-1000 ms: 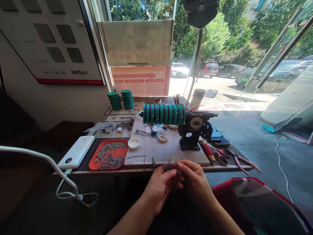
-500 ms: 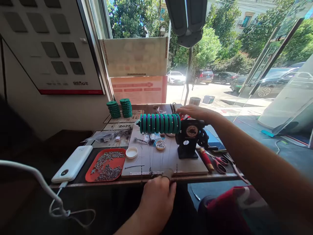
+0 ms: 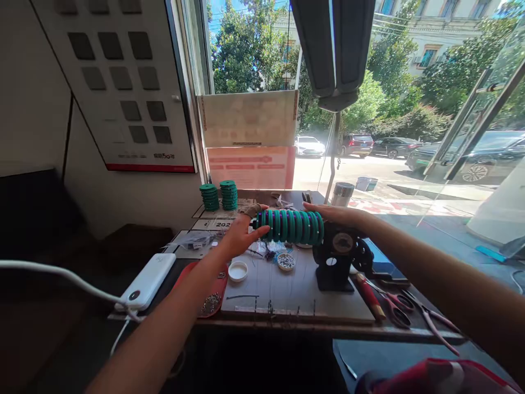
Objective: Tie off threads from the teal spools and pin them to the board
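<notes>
A row of green spools (image 3: 292,226) sits side by side on the shaft of a black hand-cranked winder (image 3: 335,254). My left hand (image 3: 241,234) is at the row's left end, thumb in front and fingers over the top and behind, closed around the end spools. Some kind of wrap covers one of its fingers. My right hand (image 3: 334,213) reaches over the winder to the back of the row's right end. Its visible fingers point left, stretched out; the rest are hidden behind the spools and winder.
Two stacks of green spools (image 3: 228,195) stand at the back left. A dish of small beads (image 3: 286,261), a white lid (image 3: 238,271) and a red tray of metal parts (image 3: 215,298) lie in front. Scissors (image 3: 396,306) lie right, a white power bank (image 3: 147,282) left.
My left hand has risen from the table's front edge to the left end of the spool row. My right hand stays near the right end. The camera view has shifted.
</notes>
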